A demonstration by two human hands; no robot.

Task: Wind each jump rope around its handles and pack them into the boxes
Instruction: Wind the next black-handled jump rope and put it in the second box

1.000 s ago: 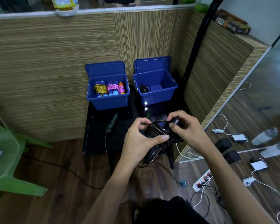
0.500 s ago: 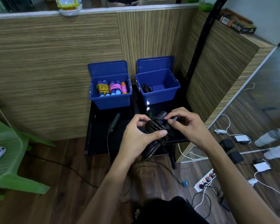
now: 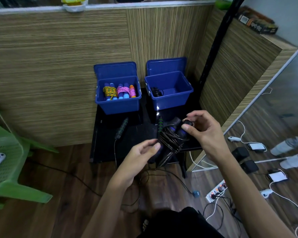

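Since the earlier frame, the left hand (image 3: pixel 141 157) has been eased off the coil and slid to the lower end of the handles, where that end is pinched between thumb and fingers. The black jump rope (image 3: pixel 170 140), mostly wound, is held above the black table (image 3: pixel 127 143), its upper end gripped by the right hand (image 3: pixel 203 131). A loose tail is left hanging; it is best kept taut and tucked under a turn before the bundle is placed in the right blue box (image 3: pixel 172 98).
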